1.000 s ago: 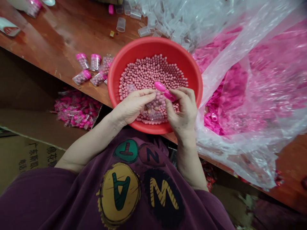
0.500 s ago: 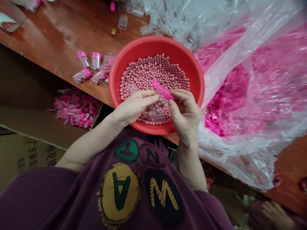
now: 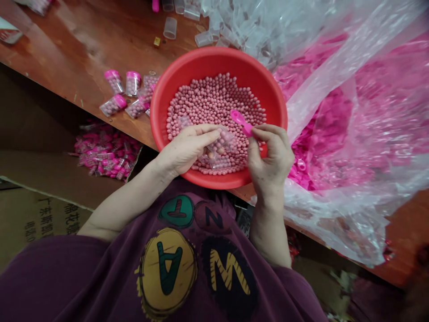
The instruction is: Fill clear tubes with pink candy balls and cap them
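Over a red basin [image 3: 157, 103] of pink beads [image 3: 214, 98], my left hand [image 3: 189, 147] is closed around a small clear plastic bottle [image 3: 225, 139] with pink beads inside. Its mouth points toward the right. My right hand [image 3: 270, 154] pinches a bright pink plastic cap [image 3: 247, 129] with a long flat tab that ends in a small ring or hollow. The cap is apart from the bottle, a short way to its right. Another clear bottle [image 3: 184, 121] lies among the beads beyond my left hand, and one more clear piece lies below my fingers.
Several capped, bead-filled bottles [image 3: 114, 105] lie on the wooden table [image 3: 83, 44], left of the basin. Below them a carton [image 3: 40, 167] holds a heap of similar ones [image 3: 107, 150]. Empty clear bottles [image 3: 248, 36] are piled behind. A plastic bag [image 3: 335, 197] of pink caps [image 3: 378, 125] lies right.
My right hand has moved right, drawing the pink cap away from the bottle, and the cap's tab has turned to point up and left. My left hand has stayed in place with the bottle.
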